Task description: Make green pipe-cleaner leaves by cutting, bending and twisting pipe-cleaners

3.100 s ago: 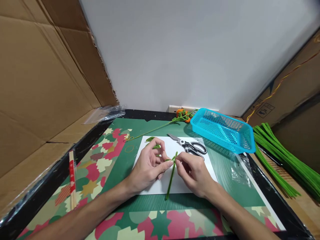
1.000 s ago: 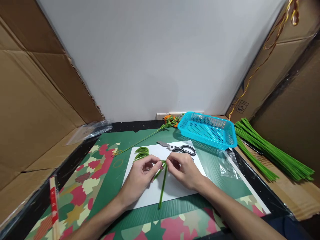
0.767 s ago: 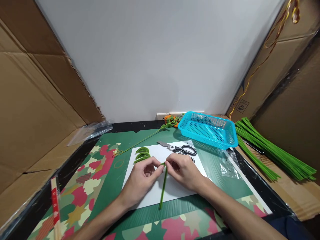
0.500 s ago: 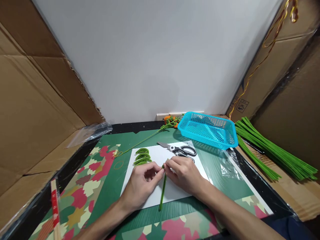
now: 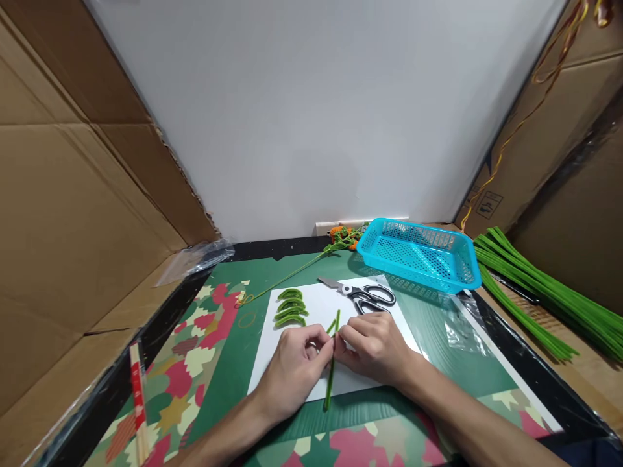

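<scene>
My left hand [image 5: 298, 371] and my right hand [image 5: 374, 345] meet over a white sheet of paper [image 5: 265, 353], fingertips close together. Between them they pinch a fuzzy green pipe cleaner [image 5: 329, 388]. One long end hangs down toward me past the paper's near edge; two short ends poke up above the fingers. The part inside the pinch is hidden. On the paper left of my hands lie several curved green pipe cleaner pieces [image 5: 291, 306] in a column. Scissors [image 5: 372, 299] with black and white handles rest just beyond my right hand, closed.
A blue plastic basket [image 5: 413, 270] stands at the back right. Beside it lies an orange flower [image 5: 341, 237] with a long green stem. Long green pipe cleaners [image 5: 549, 279] are bundled at the right. Cardboard walls [image 5: 87, 214] flank the table; wrapped chopsticks [image 5: 139, 402] lie front left.
The pipe cleaner's short ends now stick up above my fingertips, where little showed before. My hands are slightly lower and nearer the paper's near edge. The view has shifted a little left.
</scene>
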A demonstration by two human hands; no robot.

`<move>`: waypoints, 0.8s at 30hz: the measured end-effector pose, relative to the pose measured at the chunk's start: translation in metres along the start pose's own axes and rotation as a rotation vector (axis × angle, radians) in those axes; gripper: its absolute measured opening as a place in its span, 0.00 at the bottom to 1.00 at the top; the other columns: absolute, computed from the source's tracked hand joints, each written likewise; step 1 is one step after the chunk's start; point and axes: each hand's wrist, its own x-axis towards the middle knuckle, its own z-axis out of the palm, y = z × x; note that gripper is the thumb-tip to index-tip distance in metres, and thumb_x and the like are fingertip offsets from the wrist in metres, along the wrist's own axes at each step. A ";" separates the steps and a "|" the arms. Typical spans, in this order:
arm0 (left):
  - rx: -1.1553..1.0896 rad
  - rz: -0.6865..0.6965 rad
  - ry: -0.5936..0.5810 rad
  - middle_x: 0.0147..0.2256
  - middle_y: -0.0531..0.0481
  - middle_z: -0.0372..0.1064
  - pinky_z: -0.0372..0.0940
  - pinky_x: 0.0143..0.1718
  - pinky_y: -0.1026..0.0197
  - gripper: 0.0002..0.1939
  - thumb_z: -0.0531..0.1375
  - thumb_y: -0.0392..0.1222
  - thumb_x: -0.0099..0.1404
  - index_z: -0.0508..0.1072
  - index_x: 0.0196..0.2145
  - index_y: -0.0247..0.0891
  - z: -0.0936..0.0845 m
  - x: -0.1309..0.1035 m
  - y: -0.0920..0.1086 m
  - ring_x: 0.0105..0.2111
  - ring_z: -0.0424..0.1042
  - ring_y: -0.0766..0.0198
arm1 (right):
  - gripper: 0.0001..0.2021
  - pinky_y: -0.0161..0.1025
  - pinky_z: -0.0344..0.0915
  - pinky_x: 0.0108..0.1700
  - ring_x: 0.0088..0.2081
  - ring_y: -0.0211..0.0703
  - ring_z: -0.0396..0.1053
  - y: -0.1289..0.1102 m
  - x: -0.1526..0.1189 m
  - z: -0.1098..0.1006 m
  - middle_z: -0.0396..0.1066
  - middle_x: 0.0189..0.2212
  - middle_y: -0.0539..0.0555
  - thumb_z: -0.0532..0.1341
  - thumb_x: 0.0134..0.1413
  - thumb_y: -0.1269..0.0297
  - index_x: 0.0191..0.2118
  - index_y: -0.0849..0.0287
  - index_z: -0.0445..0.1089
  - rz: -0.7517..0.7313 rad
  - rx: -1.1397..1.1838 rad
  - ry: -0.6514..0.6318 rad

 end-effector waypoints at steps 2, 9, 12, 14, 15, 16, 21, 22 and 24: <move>-0.016 -0.019 -0.015 0.21 0.56 0.65 0.49 0.23 0.63 0.17 0.61 0.51 0.68 0.72 0.27 0.38 0.001 -0.001 0.001 0.20 0.58 0.68 | 0.16 0.40 0.45 0.26 0.18 0.34 0.55 0.000 -0.001 0.000 0.60 0.17 0.45 0.58 0.61 0.72 0.21 0.57 0.61 0.012 0.003 -0.004; 0.164 0.115 0.082 0.21 0.60 0.57 0.50 0.23 0.64 0.12 0.60 0.49 0.71 0.76 0.34 0.39 -0.006 0.005 -0.006 0.20 0.56 0.68 | 0.14 0.39 0.47 0.27 0.19 0.33 0.59 0.001 -0.001 0.001 0.64 0.19 0.46 0.58 0.64 0.69 0.25 0.58 0.64 0.077 0.027 -0.058; 0.194 0.177 0.155 0.21 0.60 0.59 0.52 0.23 0.64 0.11 0.62 0.49 0.71 0.76 0.35 0.39 -0.011 0.007 -0.006 0.20 0.57 0.68 | 0.13 0.39 0.48 0.26 0.19 0.34 0.61 0.002 0.001 0.000 0.66 0.21 0.46 0.57 0.67 0.68 0.27 0.58 0.67 0.094 0.023 -0.088; 0.217 0.217 0.177 0.22 0.59 0.63 0.54 0.23 0.64 0.12 0.62 0.49 0.71 0.75 0.33 0.39 -0.013 0.008 -0.007 0.20 0.59 0.69 | 0.13 0.39 0.48 0.27 0.20 0.34 0.62 0.003 0.002 -0.001 0.67 0.22 0.47 0.57 0.67 0.68 0.28 0.58 0.68 0.099 0.011 -0.105; 0.229 0.234 0.183 0.23 0.58 0.64 0.54 0.24 0.64 0.12 0.62 0.48 0.71 0.75 0.32 0.39 -0.013 0.007 -0.007 0.20 0.59 0.69 | 0.13 0.39 0.48 0.27 0.20 0.34 0.62 0.003 0.002 -0.001 0.68 0.22 0.47 0.57 0.68 0.68 0.29 0.58 0.68 0.099 0.006 -0.111; 0.243 0.251 0.189 0.23 0.57 0.66 0.55 0.24 0.64 0.12 0.61 0.47 0.72 0.76 0.32 0.39 -0.014 0.007 -0.007 0.21 0.59 0.69 | 0.13 0.39 0.48 0.26 0.20 0.34 0.62 0.003 0.002 -0.001 0.68 0.22 0.47 0.57 0.68 0.68 0.29 0.58 0.68 0.097 0.001 -0.115; 0.221 0.289 0.214 0.29 0.55 0.74 0.58 0.25 0.65 0.07 0.63 0.44 0.71 0.79 0.42 0.41 -0.017 0.008 -0.004 0.22 0.63 0.69 | 0.12 0.39 0.48 0.27 0.20 0.35 0.64 0.003 0.003 -0.002 0.71 0.23 0.48 0.57 0.68 0.67 0.30 0.58 0.69 0.098 -0.006 -0.137; 0.202 0.286 0.210 0.30 0.55 0.75 0.59 0.25 0.65 0.07 0.63 0.44 0.71 0.80 0.43 0.41 -0.018 0.009 -0.003 0.23 0.64 0.69 | 0.11 0.39 0.48 0.27 0.21 0.35 0.64 0.003 0.003 -0.003 0.72 0.25 0.48 0.57 0.68 0.67 0.31 0.58 0.69 0.102 0.004 -0.145; 0.179 0.296 0.188 0.33 0.53 0.77 0.60 0.25 0.66 0.07 0.63 0.43 0.71 0.82 0.43 0.42 -0.022 0.012 -0.002 0.24 0.66 0.69 | 0.09 0.40 0.49 0.28 0.22 0.36 0.67 0.002 0.003 -0.004 0.75 0.27 0.48 0.57 0.67 0.66 0.34 0.58 0.71 0.110 0.033 -0.166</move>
